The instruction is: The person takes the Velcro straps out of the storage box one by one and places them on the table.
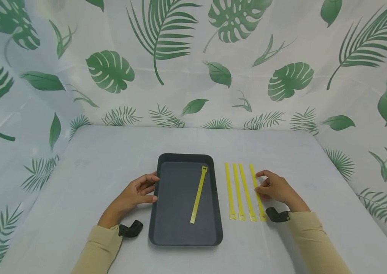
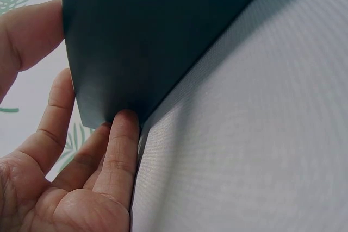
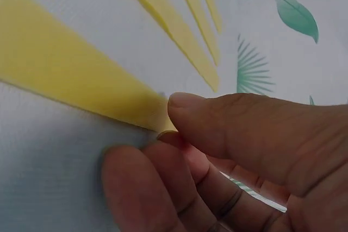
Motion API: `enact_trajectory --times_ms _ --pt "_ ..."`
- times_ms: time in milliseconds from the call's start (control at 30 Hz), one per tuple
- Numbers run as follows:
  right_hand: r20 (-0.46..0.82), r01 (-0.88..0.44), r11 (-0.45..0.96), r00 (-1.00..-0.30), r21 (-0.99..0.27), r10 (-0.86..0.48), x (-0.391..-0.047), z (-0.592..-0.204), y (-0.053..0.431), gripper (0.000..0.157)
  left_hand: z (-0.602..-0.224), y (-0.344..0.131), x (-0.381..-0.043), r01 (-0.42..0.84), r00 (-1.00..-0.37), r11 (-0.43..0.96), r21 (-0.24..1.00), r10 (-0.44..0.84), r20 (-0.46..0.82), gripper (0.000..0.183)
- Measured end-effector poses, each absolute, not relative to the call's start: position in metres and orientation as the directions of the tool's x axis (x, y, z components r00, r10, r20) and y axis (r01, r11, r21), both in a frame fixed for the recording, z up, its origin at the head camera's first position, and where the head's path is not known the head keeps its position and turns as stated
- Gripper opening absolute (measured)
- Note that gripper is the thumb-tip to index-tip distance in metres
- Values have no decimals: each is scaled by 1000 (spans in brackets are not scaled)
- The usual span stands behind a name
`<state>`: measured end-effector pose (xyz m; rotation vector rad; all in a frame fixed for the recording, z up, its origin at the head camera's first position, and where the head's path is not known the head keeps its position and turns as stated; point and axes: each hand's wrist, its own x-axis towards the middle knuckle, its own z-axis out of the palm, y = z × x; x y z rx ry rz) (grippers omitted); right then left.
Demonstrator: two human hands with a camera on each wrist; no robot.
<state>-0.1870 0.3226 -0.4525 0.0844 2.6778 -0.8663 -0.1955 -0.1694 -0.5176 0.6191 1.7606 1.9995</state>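
Note:
A dark grey tray (image 1: 176,236) lies lengthwise in the middle of the table, with one yellow cable strap (image 1: 198,196) lying slantwise in it, its slotted head at the far end. My left hand (image 1: 137,192) rests against the tray's left side. In the left wrist view, extended fingertips (image 2: 125,120) and the thumb touch the tray's outer wall (image 2: 130,42). My right hand (image 1: 275,188) is at the rightmost yellow strap (image 1: 260,207) right of the tray. In the right wrist view, thumb and fingers pinch this strap (image 3: 81,69), hiding its far part.
Three more yellow straps (image 1: 237,190) lie side by side between the tray and my right hand, slotted heads toward me. A white cloth covers the table (image 1: 111,152). Behind and at both sides hangs a leaf-patterned curtain (image 1: 186,76).

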Motion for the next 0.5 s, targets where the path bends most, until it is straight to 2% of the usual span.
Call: enact_trajectory --times_ms 200,500 --pt "-309 141 821 -950 -553 -45 -187 -446 317 55 -517 -170 -195 -10 -820 -128 992 569 65 69" --pt "-251 65 807 -962 -587 -106 -184 -434 300 39 -518 -170 -196 -22 -820 -124 992 570 53 70"
